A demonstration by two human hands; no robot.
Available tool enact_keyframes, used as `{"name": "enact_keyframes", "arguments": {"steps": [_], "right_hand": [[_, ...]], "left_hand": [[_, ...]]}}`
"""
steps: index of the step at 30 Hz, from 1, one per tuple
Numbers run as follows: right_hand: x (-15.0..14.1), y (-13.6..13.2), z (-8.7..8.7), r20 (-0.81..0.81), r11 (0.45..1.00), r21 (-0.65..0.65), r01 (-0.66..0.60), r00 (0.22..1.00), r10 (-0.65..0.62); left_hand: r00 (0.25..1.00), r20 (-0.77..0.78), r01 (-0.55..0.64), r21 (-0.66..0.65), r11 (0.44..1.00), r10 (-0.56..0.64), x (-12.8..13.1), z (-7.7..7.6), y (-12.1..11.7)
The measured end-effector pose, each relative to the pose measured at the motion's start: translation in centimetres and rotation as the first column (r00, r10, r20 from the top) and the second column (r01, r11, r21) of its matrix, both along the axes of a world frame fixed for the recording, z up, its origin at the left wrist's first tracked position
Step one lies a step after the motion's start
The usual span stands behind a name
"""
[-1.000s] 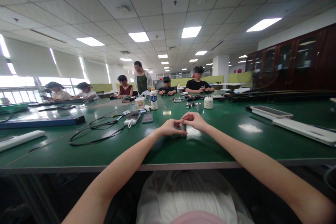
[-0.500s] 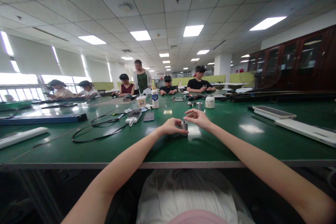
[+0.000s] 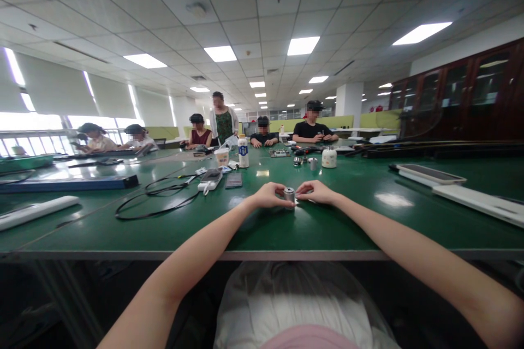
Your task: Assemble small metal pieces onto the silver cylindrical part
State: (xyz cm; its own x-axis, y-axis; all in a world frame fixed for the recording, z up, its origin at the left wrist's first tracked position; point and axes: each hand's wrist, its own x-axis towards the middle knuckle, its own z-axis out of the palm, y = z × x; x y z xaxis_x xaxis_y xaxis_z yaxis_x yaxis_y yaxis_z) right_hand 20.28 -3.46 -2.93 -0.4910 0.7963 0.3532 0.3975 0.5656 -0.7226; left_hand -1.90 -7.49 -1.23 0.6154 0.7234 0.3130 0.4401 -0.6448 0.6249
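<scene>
A small silver metal cylinder (image 3: pixel 289 196) stands upright on the green tabletop in front of me. Its round top shows a ring with a darker centre. My left hand (image 3: pixel 271 196) is closed around its left side, thumb at the front and fingers behind. From the right, my right hand (image 3: pixel 316 193) has its bent fingers against the cylinder's side, low down. The small gap between those fingertips and the metal is hard to make out. Farther back is another small grey cylinder (image 3: pixel 313 163), close to several shiny metal parts (image 3: pixel 298 161).
A white jar (image 3: pixel 328 158), a bottle (image 3: pixel 243 152), a cup (image 3: pixel 222 158) and a circuit board (image 3: pixel 280 152) stand or lie farther back. Left are a black cable (image 3: pixel 141 212) and a white device (image 3: pixel 210 181). Long white pieces (image 3: pixel 478 202) lie right. Several people sit across.
My right hand has come down from above the cylinder's top to its right side. The small knob seen on top no longer shows there. My left hand stays around the cylinder.
</scene>
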Motion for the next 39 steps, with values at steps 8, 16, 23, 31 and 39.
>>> {"name": "enact_keyframes", "arguments": {"steps": [8,16,23,31,39], "right_hand": [[-0.3,0.1,0.2,-0.044,0.999,0.019,0.042,0.998,-0.041],[-2.9,-2.4,1.8,-0.373,0.985,0.160,0.066,0.928,-0.001],[-3.8,-3.4,2.2,-0.236,0.971,0.238,0.031,0.971,0.027],[-3.8,-4.1,2.5,-0.191,0.968,0.251,0.014,0.981,0.035],[-3.9,-4.0,2.5,-0.294,0.936,0.239,0.259,0.938,-0.184]], "left_hand": [[1.000,-0.001,-0.012,-0.007,1.000,0.012,0.0,0.1,-0.1],[1.000,0.009,0.003,0.006,1.000,-0.003,0.0,-0.1,0.0],[0.999,0.026,0.033,0.003,0.999,-0.034,0.0,-0.2,0.1],[0.999,0.032,0.034,0.012,0.999,-0.034,0.0,0.0,-0.1],[1.000,0.024,0.013,-0.029,0.999,-0.012,0.2,0.0,-0.1]]}}
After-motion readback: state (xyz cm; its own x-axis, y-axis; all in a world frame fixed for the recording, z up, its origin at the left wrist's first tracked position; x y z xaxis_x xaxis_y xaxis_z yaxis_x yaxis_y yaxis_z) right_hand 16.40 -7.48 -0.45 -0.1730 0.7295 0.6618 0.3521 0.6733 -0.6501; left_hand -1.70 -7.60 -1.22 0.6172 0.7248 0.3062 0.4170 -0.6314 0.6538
